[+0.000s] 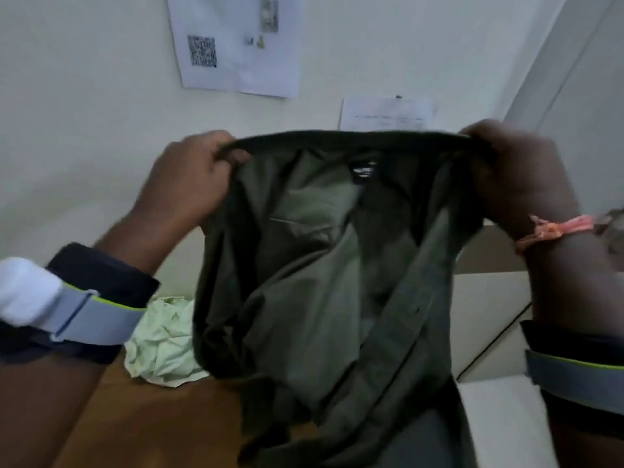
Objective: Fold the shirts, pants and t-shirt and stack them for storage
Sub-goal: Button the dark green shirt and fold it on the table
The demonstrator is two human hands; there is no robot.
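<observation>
I hold a dark olive-green shirt (314,271) up in front of me, stretched by its top edge. My left hand (189,177) grips the left end of that edge and my right hand (513,173) grips the right end. The shirt hangs open, its inside and a small dark neck label facing me, with the button placket running down the right side. Its lower part droops onto the brown table (141,420). A crumpled pale green garment (162,342) lies on the table behind and left of the hanging shirt.
A pale wall stands close behind, with a printed sheet bearing a QR code (236,42) and a smaller paper (385,113) stuck to it. A white cabinet or ledge (489,332) sits at the right. Something grey (415,444) lies under the shirt's lower end.
</observation>
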